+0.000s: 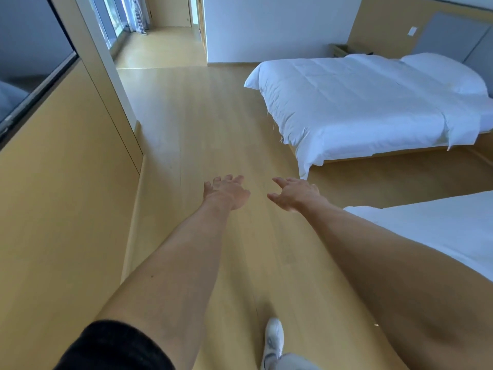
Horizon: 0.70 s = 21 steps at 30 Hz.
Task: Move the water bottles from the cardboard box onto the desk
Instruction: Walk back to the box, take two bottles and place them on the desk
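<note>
Reaching forward, left hand (pixel 226 192) and right hand (pixel 294 193) spread, holding nothing, above floor (pixel 213 124).

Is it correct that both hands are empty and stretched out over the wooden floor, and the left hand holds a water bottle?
Not quite. The head view shows the left hand holding no bottle: it is open and empty, like the right hand. Both are stretched out over the wooden floor, with two white beds to the right. No water bottle, box or desk is in view.
</note>
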Available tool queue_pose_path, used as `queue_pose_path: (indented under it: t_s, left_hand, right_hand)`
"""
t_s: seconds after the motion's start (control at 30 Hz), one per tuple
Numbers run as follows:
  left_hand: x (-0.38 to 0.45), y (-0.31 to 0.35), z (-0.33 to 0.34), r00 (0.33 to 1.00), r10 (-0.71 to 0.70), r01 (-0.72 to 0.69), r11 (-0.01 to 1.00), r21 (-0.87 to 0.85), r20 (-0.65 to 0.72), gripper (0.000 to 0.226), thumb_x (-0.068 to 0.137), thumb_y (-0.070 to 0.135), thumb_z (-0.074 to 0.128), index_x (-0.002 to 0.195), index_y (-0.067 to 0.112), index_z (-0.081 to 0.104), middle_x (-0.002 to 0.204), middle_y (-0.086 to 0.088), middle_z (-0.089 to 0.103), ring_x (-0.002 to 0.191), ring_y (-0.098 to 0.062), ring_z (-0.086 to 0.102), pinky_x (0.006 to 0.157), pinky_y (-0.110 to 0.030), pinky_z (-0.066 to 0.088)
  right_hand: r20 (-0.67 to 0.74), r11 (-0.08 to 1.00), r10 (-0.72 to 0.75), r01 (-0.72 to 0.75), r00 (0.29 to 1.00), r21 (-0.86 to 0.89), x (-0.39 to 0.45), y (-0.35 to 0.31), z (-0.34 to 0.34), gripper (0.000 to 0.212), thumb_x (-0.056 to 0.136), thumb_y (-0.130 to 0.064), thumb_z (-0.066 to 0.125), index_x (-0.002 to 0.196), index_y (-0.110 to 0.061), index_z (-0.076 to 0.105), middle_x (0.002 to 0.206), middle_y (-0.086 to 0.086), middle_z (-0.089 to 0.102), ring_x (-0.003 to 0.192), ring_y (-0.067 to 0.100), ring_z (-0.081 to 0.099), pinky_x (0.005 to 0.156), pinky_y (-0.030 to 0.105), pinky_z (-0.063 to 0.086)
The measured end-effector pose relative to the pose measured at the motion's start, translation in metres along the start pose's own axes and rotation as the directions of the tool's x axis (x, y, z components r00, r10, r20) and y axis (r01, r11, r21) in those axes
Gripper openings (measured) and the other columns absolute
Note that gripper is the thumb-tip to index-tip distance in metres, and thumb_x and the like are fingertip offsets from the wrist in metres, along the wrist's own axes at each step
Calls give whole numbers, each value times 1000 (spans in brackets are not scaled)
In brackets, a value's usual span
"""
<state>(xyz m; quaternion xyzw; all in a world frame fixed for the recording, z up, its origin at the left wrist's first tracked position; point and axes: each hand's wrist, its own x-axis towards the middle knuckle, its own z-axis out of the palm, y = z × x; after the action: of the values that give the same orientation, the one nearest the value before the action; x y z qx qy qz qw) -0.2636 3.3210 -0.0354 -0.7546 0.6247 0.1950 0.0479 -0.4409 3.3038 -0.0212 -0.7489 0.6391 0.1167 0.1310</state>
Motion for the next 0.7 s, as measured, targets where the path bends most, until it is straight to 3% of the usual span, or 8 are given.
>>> queue_pose_path:
  t_s: [0.3, 0.7]
  left_hand:
    - [138, 2, -37, 998, -45, 43, 997, 57, 31, 60, 102, 45, 33, 159, 34, 19, 168, 2, 16, 153, -28, 16, 121, -52, 12]
    - [352, 19, -140, 992, -127, 127, 992, 8, 8, 59, 102, 46, 35, 159, 35, 21, 167, 2, 20, 152, -28, 17, 122, -52, 11]
  right_hand:
    - [60, 999, -46, 44, 997, 27, 153, -5, -26, 65, 98, -64, 34, 157, -40, 17, 165, 2, 22, 149, 28, 25, 119, 51, 23]
    - [75, 989, -148, 148, 986, 6, 383, -2, -126, 65, 98, -64, 33, 157, -38, 19, 164, 1, 24, 149, 26, 25, 117, 50, 25]
